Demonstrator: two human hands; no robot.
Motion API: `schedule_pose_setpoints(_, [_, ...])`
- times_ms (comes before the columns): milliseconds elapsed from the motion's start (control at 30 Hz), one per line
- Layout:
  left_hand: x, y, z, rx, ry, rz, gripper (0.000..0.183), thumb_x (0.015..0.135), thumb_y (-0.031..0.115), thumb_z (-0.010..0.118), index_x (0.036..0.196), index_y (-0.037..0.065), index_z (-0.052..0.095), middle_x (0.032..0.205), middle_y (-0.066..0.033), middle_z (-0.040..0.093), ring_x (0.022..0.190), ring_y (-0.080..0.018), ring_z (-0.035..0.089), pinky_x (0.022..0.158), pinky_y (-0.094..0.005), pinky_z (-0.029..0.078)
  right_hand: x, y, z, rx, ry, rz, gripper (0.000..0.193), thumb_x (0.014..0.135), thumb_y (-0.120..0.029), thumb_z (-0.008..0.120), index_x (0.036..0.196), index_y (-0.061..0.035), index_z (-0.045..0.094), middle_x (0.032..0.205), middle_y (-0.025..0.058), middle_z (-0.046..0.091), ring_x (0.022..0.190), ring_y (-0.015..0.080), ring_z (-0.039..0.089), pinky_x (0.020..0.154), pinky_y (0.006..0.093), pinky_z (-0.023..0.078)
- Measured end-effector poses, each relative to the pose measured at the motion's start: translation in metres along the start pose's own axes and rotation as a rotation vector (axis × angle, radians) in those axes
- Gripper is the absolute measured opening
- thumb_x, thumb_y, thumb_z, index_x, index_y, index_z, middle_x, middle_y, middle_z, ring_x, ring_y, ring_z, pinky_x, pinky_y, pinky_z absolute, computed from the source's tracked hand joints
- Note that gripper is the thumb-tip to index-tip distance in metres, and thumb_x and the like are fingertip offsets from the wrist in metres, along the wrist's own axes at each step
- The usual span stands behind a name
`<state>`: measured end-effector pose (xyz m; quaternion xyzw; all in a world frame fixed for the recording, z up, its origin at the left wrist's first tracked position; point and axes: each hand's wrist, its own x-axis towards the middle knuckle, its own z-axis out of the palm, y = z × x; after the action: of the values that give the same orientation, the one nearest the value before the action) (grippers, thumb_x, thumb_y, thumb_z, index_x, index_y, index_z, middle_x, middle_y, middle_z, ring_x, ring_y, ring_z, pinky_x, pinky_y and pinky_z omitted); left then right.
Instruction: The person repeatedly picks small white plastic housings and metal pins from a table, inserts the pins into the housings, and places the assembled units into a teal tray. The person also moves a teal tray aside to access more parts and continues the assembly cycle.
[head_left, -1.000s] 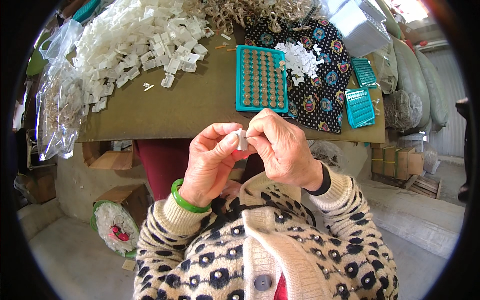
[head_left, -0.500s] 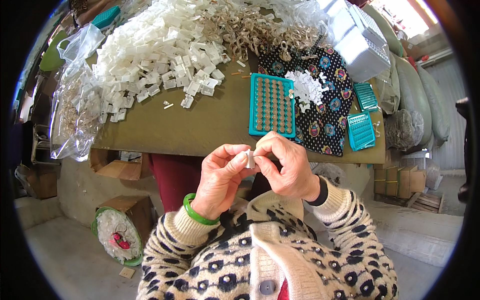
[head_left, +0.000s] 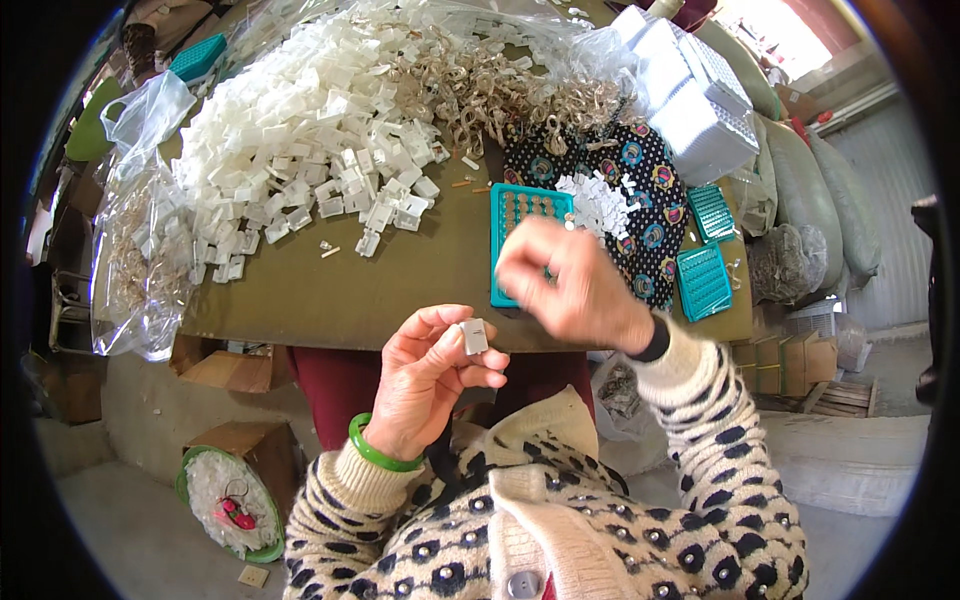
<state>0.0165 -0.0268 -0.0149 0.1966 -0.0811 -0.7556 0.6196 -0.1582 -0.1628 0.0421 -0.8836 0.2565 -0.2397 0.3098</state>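
Note:
My left hand (head_left: pixel 420 375) pinches a small white plastic housing (head_left: pixel 475 337) between thumb and fingers, just in front of the table edge. A small dark mark shows on its face. Over the near part of a teal tray (head_left: pixel 494 262) hangs my right hand (head_left: pixel 578 285), smeared by motion, so its fingers and anything in them cannot be made out. Rows of round brown discs (head_left: pixel 530 204) fill the tray's visible part; the hand hides the rest. Small white pieces (head_left: pixel 597 205) lie heaped beside the tray on a dark patterned cloth (head_left: pixel 655 225).
A big pile of white plastic housings (head_left: pixel 290 140) covers the table's left. Tangled brown wire-like parts (head_left: pixel 480 95) lie behind the tray. White stacked trays (head_left: pixel 700 100) stand back right, and smaller teal trays (head_left: pixel 704 282) at the right edge. A clear plastic bag (head_left: pixel 145 260) hangs at left.
My right hand has left the white housing and moved up and right over the teal tray. My left hand has shifted slightly left and down, still holding the housing.

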Motion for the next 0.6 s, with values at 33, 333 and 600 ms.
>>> schedule_pose_setpoints(33, [0.002, 0.002, -0.001, -0.018, 0.028, -0.006, 0.022, 0.1, 0.009, 0.054, 0.121, 0.002, 0.056, 0.109, -0.0197, 0.065, 0.089, -0.0301, 0.07, 0.077, -0.0396, 0.061, 0.01, 0.015, -0.006, -0.017, 0.104, 0.119, 0.007, 0.088, -0.004, 0.061, 0.082, -0.0002, 0.059, 0.073, 0.0087, 0.057, 0.067, 0.0211, 0.061, 0.061, 0.033, 0.048])
schedule_pose_setpoints(333, [0.015, 0.006, -0.007, -0.023, 0.114, 0.01, 0.018, 0.097, 0.012, 0.06, 0.114, 0.006, 0.059, 0.112, -0.0219, 0.065, 0.074, -0.0244, 0.067, 0.064, -0.0329, 0.055, 0.077, 0.133, -0.03, -0.723, 0.391, 0.28, 0.013, 0.084, -0.013, 0.069, 0.086, -0.0019, 0.061, 0.09, 0.0126, 0.06, 0.08, 0.0321, 0.062, 0.072, 0.0427, 0.05])
schedule_pose_setpoints(600, [0.013, 0.001, -0.006, 0.069, 0.119, 0.038, 0.017, 0.097, 0.011, 0.061, 0.113, 0.006, 0.059, 0.103, -0.0196, 0.068, 0.068, -0.0212, 0.067, 0.057, -0.0306, 0.054, 0.076, 0.117, -0.047, -0.234, 0.437, 0.377, 0.016, 0.08, -0.01, 0.071, 0.07, -0.0046, 0.059, 0.065, 0.005, 0.063, 0.058, 0.0185, 0.061, 0.056, 0.0339, 0.049])
